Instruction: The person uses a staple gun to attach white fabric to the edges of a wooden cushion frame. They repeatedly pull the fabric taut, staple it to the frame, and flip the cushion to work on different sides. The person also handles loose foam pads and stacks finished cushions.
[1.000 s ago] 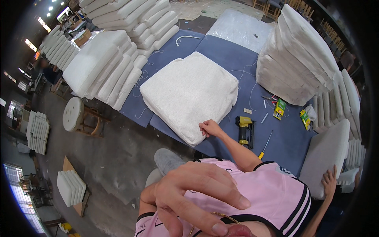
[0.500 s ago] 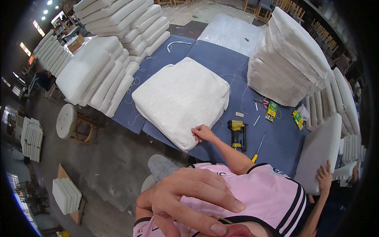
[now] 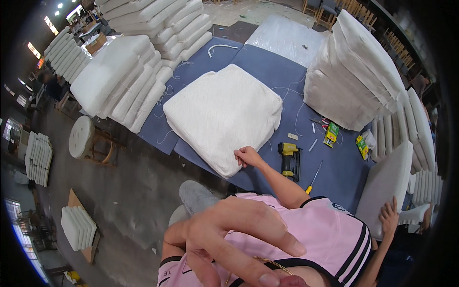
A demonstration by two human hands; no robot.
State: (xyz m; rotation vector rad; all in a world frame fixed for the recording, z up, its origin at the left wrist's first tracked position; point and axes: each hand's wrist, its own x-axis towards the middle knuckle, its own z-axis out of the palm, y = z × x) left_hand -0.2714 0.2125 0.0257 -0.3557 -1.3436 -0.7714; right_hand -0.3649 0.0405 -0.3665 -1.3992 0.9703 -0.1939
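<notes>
A white, square seat cushion (image 3: 220, 112) in textured cloth lies on the blue-covered table. My right hand (image 3: 247, 157) is closed at its near right corner, with fingers curled and pressed against the cloth. Raised close in front of my chest, my left hand (image 3: 239, 234) has its fingers spread and holds nothing. To the right of the cushion lie a yellow and black staple gun (image 3: 289, 161) and a screwdriver (image 3: 313, 178) with a yellow handle.
Stacks of white cushions stand at the back left (image 3: 129, 76) and right (image 3: 351, 76). Green and yellow boxes (image 3: 331, 135), pliers and white sticks lie at right. Another person's hand (image 3: 389, 217) touches an upright cushion (image 3: 387, 184). A round stool (image 3: 81, 136) stands left.
The view has shifted slightly, moving the table and cushions a little in the picture. My right hand stays at the cushion's corner, and my left remains raised with spread fingers.
</notes>
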